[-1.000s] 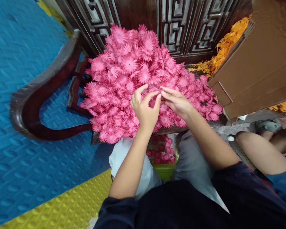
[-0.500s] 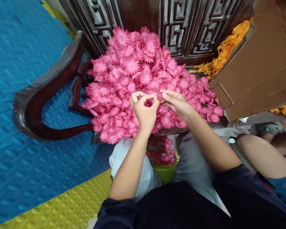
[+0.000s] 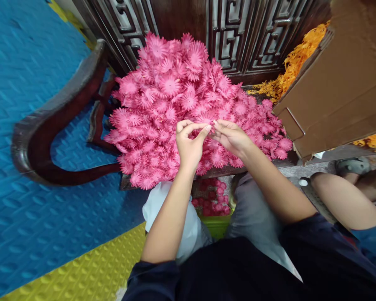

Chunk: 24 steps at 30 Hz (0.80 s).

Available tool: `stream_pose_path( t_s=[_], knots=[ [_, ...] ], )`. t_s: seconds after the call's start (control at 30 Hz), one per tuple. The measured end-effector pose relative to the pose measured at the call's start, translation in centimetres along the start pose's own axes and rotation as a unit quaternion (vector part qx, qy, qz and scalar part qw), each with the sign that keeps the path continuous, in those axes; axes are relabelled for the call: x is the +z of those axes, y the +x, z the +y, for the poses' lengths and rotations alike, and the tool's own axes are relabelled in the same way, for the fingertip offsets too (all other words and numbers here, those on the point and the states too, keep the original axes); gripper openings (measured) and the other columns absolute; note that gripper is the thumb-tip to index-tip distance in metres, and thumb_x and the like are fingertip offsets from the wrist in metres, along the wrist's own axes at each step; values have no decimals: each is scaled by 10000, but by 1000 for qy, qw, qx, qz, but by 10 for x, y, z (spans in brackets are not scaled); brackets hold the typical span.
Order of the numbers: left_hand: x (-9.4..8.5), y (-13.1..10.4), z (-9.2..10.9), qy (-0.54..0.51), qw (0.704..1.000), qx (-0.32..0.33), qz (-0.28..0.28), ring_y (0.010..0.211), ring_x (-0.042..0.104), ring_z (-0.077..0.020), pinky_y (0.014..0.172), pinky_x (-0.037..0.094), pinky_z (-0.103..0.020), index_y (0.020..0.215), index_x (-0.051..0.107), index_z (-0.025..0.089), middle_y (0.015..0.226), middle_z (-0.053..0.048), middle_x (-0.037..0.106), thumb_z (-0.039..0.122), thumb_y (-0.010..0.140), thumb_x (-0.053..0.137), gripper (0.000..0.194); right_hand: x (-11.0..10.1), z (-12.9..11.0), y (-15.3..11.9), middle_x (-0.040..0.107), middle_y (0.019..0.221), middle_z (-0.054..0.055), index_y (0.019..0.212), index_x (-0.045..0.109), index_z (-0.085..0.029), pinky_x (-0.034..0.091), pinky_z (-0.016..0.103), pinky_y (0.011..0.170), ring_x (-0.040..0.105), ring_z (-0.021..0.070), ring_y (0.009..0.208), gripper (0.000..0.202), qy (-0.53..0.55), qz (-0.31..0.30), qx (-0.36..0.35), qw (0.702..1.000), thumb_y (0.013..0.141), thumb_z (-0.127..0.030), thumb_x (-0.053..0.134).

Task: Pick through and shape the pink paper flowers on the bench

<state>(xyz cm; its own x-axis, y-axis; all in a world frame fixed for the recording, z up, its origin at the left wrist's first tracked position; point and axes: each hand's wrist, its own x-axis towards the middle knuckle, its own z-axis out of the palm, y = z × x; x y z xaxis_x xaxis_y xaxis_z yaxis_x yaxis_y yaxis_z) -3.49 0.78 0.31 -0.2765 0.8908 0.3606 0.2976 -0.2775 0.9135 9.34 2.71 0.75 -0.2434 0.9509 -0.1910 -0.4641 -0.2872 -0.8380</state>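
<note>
A big heap of pink artificial flowers (image 3: 171,87) covers the dark wooden bench seat in front of me. Over the near side of the heap, both hands meet at their fingertips. My left hand (image 3: 190,142) pinches a small pink flower piece (image 3: 212,124) between thumb and forefinger. From the other side, my right hand (image 3: 231,136) has its thumb and fingers closed on the same piece. Most of the piece is hidden by the fingers, and its exact shape is too small to make out.
A curved wooden armrest (image 3: 34,142) rises at the left above blue floor matting (image 3: 15,225). A cardboard box (image 3: 338,83) stands at the right beside orange artificial strands (image 3: 301,60). Between my knees is a green container (image 3: 217,225) below more pink flowers (image 3: 211,196). Another person's leg (image 3: 344,202) is at the right.
Both hands stay together at the pink piece; my left thumb and finger have shifted slightly and the gap between them has narrowed. The whole view has moved a little.
</note>
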Motion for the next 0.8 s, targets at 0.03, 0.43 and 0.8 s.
stream_pose_path(
  t_s=[0.03, 0.43, 0.8],
  knots=[
    [0, 0, 0, -1, 1000, -2, -2, 892, 550, -134, 889, 445, -282, 767, 712, 206, 855, -13, 535, 198, 728, 706, 40, -1, 1, 0, 670, 684, -37, 689, 653, -204, 524, 247, 801, 600, 77, 683, 226, 0, 1, 2, 1000, 580, -314, 818],
    [4, -7, 3, 128, 988, 65, 60, 950, 517, -175, 907, 412, -306, 774, 552, 204, 921, -56, 528, 231, 836, 567, 69, 3, 6, -3, 615, 639, -45, 649, 675, -211, 458, 224, 672, 520, 68, 626, 260, -80, 39, -66, 994, 537, -402, 812],
    [7, -11, 7, 179, 980, 47, 79, 887, 554, -196, 920, 334, -357, 852, 492, 216, 898, -27, 625, 220, 884, 456, 48, 7, 5, -11, 642, 762, -33, 752, 695, -232, 440, 220, 644, 533, 73, 653, 249, -91, 30, -36, 995, 596, -409, 774]
  ],
)
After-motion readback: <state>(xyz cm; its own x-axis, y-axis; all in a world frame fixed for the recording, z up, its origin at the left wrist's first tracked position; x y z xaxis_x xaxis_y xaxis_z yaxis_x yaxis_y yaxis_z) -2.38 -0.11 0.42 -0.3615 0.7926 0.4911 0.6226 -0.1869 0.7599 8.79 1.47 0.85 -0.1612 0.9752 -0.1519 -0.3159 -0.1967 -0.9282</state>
